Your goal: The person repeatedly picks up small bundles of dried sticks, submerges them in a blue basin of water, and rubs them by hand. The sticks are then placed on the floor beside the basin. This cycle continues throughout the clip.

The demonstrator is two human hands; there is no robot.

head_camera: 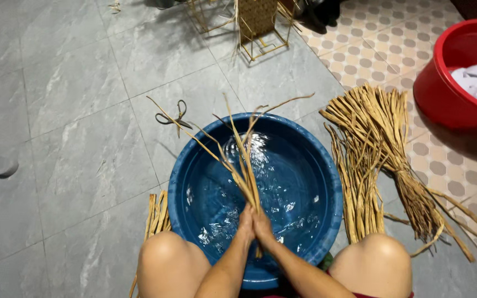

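Observation:
A blue basin [327,165] holding water stands on the floor between my knees. Over the near part of the water, my left hand [245,225] and my right hand [263,227] are pressed together around the lower ends of a small bunch of dried straw strands [238,160]. The strands fan upward and away from me over the basin, their tips spreading left and right. Their bottom ends are hidden inside my hands.
A big bundle of dried strands [376,149] lies on the floor right of the basin. A few more strands [158,212] lie left of it. Scissors [173,117] rest beyond the basin's left rim. A red tub [443,88] with white cloth sits far right; woven frames [258,25] stand at the top.

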